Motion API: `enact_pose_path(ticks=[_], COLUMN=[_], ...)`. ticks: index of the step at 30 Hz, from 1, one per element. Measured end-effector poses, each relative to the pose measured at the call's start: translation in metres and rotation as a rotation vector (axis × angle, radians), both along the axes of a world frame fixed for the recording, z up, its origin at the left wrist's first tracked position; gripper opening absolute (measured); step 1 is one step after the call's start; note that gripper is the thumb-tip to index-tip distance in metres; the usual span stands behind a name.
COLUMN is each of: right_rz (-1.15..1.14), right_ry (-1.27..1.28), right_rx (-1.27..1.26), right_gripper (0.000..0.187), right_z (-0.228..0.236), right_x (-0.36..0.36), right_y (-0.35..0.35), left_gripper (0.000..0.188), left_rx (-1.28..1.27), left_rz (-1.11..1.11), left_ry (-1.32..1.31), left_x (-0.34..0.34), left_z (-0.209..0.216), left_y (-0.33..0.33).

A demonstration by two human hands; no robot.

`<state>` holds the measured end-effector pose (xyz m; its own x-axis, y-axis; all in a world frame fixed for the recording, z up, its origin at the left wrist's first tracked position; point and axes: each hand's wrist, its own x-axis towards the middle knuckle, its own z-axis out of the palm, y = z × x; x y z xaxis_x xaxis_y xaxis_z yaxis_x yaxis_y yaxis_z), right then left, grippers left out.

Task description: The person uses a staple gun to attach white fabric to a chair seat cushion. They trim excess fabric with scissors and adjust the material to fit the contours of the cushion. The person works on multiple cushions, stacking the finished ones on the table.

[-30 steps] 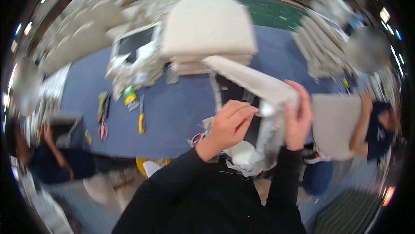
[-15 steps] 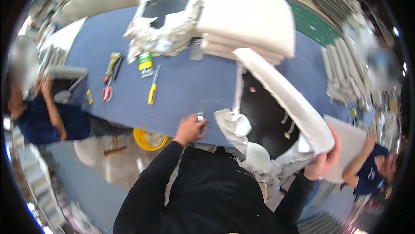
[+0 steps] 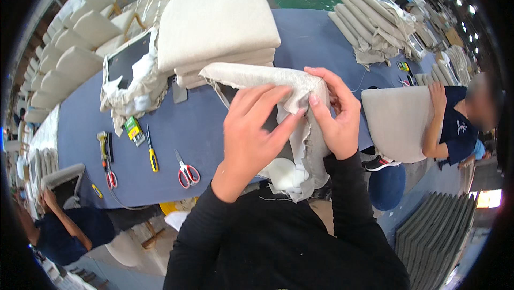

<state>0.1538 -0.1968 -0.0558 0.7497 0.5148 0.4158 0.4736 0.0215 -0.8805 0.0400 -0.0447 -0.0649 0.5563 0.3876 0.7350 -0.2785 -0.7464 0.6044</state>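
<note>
Item: beige fabric cover [image 3: 257, 78], half-fitted over a dark seat panel, held up in front of my chest above the near edge of the blue counter [image 3: 203, 124]. My left hand [image 3: 251, 140] lay flat against the panel's face, fingers [image 3: 267, 102] spread and pointing up and to the right, their tips pressing the cloth's folded edge; not closed around anything. My right hand [image 3: 334, 113] gripped the cover's right corner, thumb in front and the other fingers curled behind, pinching the cloth shut between them. The cover's long axis ran left to right, sloping slightly down toward my right hand; loose frayed cloth hung below both hands toward my lap.

Nearby on the counter: stacked beige cushions [image 3: 217, 27] just behind the cover; red-handled scissors [image 3: 186, 172] to my left; a yellow-handled screwdriver [image 3: 152, 156] beyond them.
</note>
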Motion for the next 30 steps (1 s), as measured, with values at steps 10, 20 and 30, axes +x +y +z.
enact_pose_path(ticks=[10,20,30], right_rz=[-0.083,-0.095,0.006], right_ry=[0.139,0.089,0.169], right_rx=[0.117,0.092,0.122], right_gripper=[0.034,0.035,0.037], right_z=[-0.020,-0.014,-0.010], right_x=[0.065,0.035,0.040], right_y=[0.017,0.009,0.006], left_gripper=[0.021,0.014,0.025], left_rx=[0.140,0.035,0.269], left_rz=[-0.114,0.052,0.080], left_ry=[-0.260,0.004,-0.090], left_x=[0.013,0.054,0.058], left_z=[0.029,0.000,-0.010], left_y=[-0.034,-0.013,-0.028])
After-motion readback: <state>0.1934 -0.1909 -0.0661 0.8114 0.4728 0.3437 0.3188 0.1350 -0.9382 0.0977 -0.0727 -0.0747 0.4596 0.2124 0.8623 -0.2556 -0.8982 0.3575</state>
